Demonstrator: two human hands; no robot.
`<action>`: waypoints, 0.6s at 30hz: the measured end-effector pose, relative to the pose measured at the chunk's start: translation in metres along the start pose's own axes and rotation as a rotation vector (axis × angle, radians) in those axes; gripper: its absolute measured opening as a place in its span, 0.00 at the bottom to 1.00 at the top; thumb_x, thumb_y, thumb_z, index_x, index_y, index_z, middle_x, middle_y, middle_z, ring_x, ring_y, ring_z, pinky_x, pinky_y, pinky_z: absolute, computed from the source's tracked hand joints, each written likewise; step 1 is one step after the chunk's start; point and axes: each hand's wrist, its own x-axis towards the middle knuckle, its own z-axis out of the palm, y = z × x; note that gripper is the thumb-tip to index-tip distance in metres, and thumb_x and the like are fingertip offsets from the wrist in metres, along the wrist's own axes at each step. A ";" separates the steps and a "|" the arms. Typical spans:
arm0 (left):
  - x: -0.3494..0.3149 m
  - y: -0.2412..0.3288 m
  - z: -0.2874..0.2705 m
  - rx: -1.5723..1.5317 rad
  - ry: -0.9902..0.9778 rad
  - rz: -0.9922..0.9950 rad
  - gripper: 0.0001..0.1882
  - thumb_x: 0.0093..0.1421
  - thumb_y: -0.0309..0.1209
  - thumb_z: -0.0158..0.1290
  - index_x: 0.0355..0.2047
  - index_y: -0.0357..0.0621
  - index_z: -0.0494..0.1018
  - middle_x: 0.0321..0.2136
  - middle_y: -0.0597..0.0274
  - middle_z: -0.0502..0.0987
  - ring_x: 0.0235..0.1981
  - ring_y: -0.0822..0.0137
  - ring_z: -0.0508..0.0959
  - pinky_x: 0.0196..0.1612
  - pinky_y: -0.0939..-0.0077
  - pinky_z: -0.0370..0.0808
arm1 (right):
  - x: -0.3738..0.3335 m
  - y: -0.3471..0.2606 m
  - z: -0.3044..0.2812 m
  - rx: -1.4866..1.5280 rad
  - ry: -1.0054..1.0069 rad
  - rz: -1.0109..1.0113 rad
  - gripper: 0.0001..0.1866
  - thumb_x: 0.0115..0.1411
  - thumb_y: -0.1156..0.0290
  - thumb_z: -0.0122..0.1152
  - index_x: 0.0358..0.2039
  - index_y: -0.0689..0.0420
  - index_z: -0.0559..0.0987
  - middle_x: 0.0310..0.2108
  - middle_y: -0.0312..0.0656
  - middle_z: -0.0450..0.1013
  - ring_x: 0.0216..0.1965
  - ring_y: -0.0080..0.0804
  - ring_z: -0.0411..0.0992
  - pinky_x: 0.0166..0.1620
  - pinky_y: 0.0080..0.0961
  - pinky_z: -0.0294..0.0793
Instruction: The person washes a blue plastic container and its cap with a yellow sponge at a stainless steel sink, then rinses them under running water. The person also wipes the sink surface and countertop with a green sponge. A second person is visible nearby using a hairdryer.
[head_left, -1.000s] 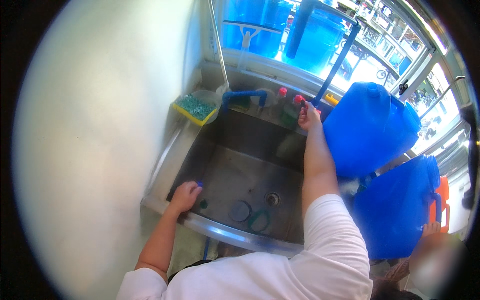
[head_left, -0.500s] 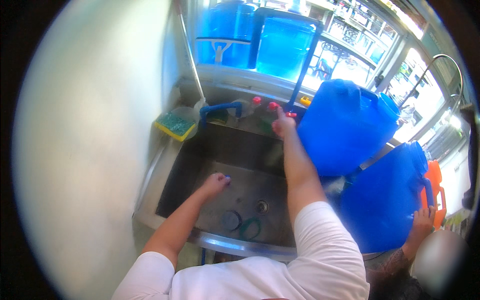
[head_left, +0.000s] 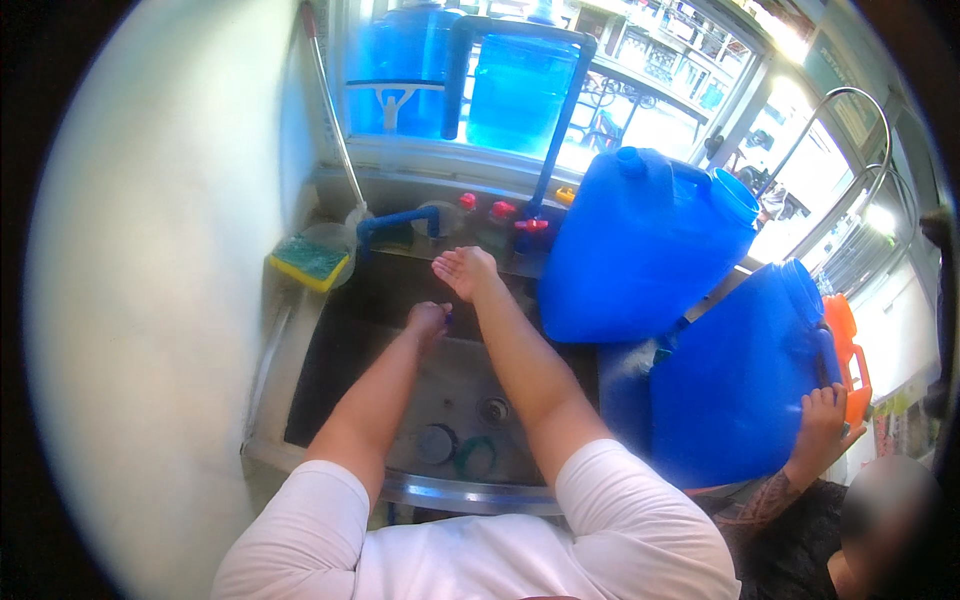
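The person's 2 hands are apart over the steel sink [head_left: 450, 493], with bare forearms reaching well in over its front rim. The left hand [head_left: 429, 318] is curled around a small blue piece [head_left: 449, 321], of which only a sliver shows, so its shape cannot be told; the closed fingers probably keep something so small from dropping into the basin. The right hand [head_left: 467, 272] is empty, palm turned up and fingers extended, near the open end of the blue spout [head_left: 400, 216], an angle that would suit catching water, though whether any runs cannot be told.

On the basin floor, a round lid [head_left: 437, 443] and a green ring [head_left: 476, 457] lie near the drain [head_left: 495, 410], likely put there so they can drip. The green and yellow sponge [head_left: 310, 262] sits at the sink's back left corner, presumably to be within reach yet out of the wet. To the right are 2 large blue jugs, the upper jug [head_left: 650, 250] beside the sink and the lower jug [head_left: 735, 385] with a co-worker's hand [head_left: 825, 420] at its handle, seemingly to steady it.
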 end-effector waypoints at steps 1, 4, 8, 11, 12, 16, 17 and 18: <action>0.004 -0.001 0.003 -0.057 0.021 0.003 0.09 0.63 0.32 0.55 0.40 0.40 0.73 0.37 0.59 0.74 0.34 0.67 0.74 0.31 0.72 0.74 | -0.004 -0.001 0.001 0.013 -0.014 0.000 0.22 0.66 0.69 0.42 0.52 0.76 0.67 0.49 0.63 0.69 0.49 0.54 0.72 0.52 0.45 0.76; 0.019 -0.009 0.009 -0.112 0.036 0.015 0.11 0.63 0.32 0.54 0.43 0.39 0.73 0.39 0.59 0.74 0.37 0.66 0.74 0.38 0.70 0.75 | -0.011 -0.002 0.005 0.032 0.032 -0.014 0.23 0.68 0.69 0.37 0.55 0.76 0.64 0.55 0.64 0.67 0.55 0.55 0.70 0.58 0.44 0.73; 0.040 -0.014 0.012 -0.011 0.011 0.058 0.11 0.63 0.32 0.54 0.43 0.39 0.74 0.39 0.59 0.75 0.38 0.65 0.75 0.43 0.70 0.75 | -0.006 0.003 0.010 0.049 0.006 0.018 0.22 0.68 0.69 0.39 0.53 0.75 0.67 0.51 0.62 0.70 0.52 0.54 0.72 0.56 0.44 0.75; 0.045 -0.007 0.015 0.173 -0.022 0.218 0.13 0.62 0.33 0.56 0.42 0.37 0.74 0.41 0.58 0.76 0.39 0.65 0.76 0.40 0.70 0.76 | 0.003 0.004 0.004 0.041 -0.038 -0.012 0.18 0.67 0.69 0.46 0.49 0.72 0.70 0.45 0.59 0.73 0.47 0.52 0.75 0.52 0.41 0.78; 0.045 -0.002 0.015 0.077 -0.046 0.220 0.13 0.62 0.34 0.56 0.41 0.38 0.75 0.40 0.58 0.76 0.39 0.65 0.76 0.41 0.69 0.76 | 0.006 0.000 -0.002 0.027 -0.062 -0.062 0.17 0.66 0.69 0.49 0.48 0.70 0.71 0.42 0.58 0.74 0.45 0.51 0.75 0.50 0.41 0.79; 0.032 0.019 0.014 -0.017 -0.067 0.103 0.11 0.61 0.35 0.57 0.38 0.41 0.74 0.37 0.60 0.75 0.41 0.65 0.75 0.45 0.65 0.76 | 0.019 -0.040 -0.039 -0.088 0.294 -0.288 0.22 0.64 0.62 0.60 0.49 0.66 0.70 0.38 0.53 0.74 0.35 0.42 0.76 0.39 0.38 0.82; 0.028 0.022 0.012 0.008 -0.068 0.094 0.11 0.61 0.35 0.58 0.38 0.41 0.75 0.37 0.60 0.75 0.41 0.65 0.75 0.45 0.64 0.76 | 0.022 -0.053 -0.050 -0.119 0.352 -0.297 0.28 0.63 0.58 0.61 0.54 0.66 0.68 0.42 0.56 0.72 0.38 0.45 0.76 0.40 0.38 0.82; 0.025 0.025 0.010 -0.009 -0.054 0.109 0.11 0.60 0.35 0.58 0.37 0.41 0.75 0.36 0.60 0.75 0.40 0.65 0.75 0.43 0.64 0.77 | 0.028 -0.064 -0.055 -0.116 0.424 -0.308 0.33 0.61 0.55 0.62 0.57 0.65 0.65 0.46 0.59 0.71 0.42 0.48 0.76 0.42 0.39 0.82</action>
